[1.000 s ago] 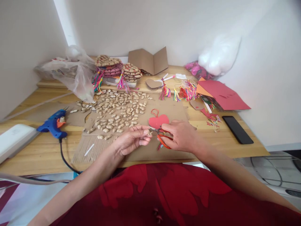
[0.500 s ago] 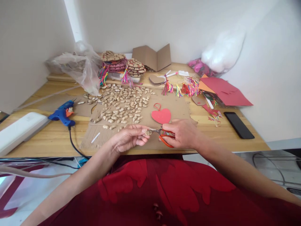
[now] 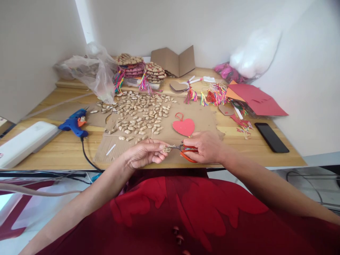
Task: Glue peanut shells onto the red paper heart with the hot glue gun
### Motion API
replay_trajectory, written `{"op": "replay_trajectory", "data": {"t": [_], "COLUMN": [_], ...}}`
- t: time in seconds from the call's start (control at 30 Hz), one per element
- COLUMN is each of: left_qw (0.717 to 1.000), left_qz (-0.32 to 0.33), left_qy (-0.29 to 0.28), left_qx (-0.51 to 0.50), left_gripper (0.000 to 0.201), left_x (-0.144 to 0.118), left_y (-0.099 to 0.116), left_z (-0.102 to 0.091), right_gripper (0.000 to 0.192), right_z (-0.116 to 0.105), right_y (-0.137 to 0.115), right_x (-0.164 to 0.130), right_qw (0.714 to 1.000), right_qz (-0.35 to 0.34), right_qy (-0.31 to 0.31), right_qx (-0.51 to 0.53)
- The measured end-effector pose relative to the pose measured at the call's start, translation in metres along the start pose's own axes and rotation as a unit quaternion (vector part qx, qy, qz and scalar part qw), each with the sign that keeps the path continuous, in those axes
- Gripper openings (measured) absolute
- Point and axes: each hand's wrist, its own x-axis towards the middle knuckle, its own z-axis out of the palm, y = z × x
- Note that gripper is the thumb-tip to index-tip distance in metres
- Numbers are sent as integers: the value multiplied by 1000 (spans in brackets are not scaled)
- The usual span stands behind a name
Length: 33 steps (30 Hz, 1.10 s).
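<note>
Between the fingertips of my left hand (image 3: pixel 147 153) is a peanut shell (image 3: pixel 167 149), pinched at the table's near edge. My right hand (image 3: pixel 206 147) is closed round the orange-handled scissors (image 3: pixel 189 158), whose blades point left and touch the shell. Just beyond my hands a red heart (image 3: pixel 183 126) with a red hanging loop lies flat on the cardboard sheet (image 3: pixel 196 112). Many loose peanuts (image 3: pixel 143 115) are spread over the cardboard to the left of the heart.
A blue glue gun (image 3: pixel 75 123) and a white power strip (image 3: pixel 29 143) lie at the left. Peanut-covered hearts (image 3: pixel 130 65) are stacked at the back, near a plastic bag (image 3: pixel 102 79). Colourful tassels (image 3: pixel 216 95), red paper (image 3: pixel 259 99) and a phone (image 3: pixel 271 137) lie at the right.
The whole view has shifted slightly, with the table now a little higher in the picture. Both hands keep their holds, and the scissor blades stay at the peanut shell.
</note>
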Motion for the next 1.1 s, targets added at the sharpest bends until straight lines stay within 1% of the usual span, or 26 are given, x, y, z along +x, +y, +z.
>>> {"op": "replay_trajectory", "data": {"t": [0.23,0.43,0.57,0.63,0.8,0.93,1.03,1.1], "left_qw": [1000,1000,999,998,990,989,988,984], "left_qz": [-13,-7,7,28,96,111,115,126], "left_qy": [12,22,29,30,58,68,101,122], "left_qx": [-5,-12,-27,-43,-88,-74,-33,9], "left_gripper": [14,15,18,21,21,24,24,24], "left_x": [1,0,-2,-1,3,3,3,4], "left_y": [-1,3,5,3,-3,-5,-5,-7], "left_z": [-5,-8,-8,-7,-5,1,7,11], "right_gripper": [38,30,36,38,36,34,32,33], "right_z": [0,3,0,0,2,3,7,12], "right_y": [3,6,3,-2,-19,-30,-33,-36], "right_x": [5,9,9,8,8,11,15,20], "right_qw": [1000,1000,998,996,991,985,976,959], "right_qz": [-14,-7,37,69,123,155,176,199], "right_qy": [-10,-13,8,20,40,62,88,105], "right_qx": [-1,-1,44,58,35,34,95,171]}}
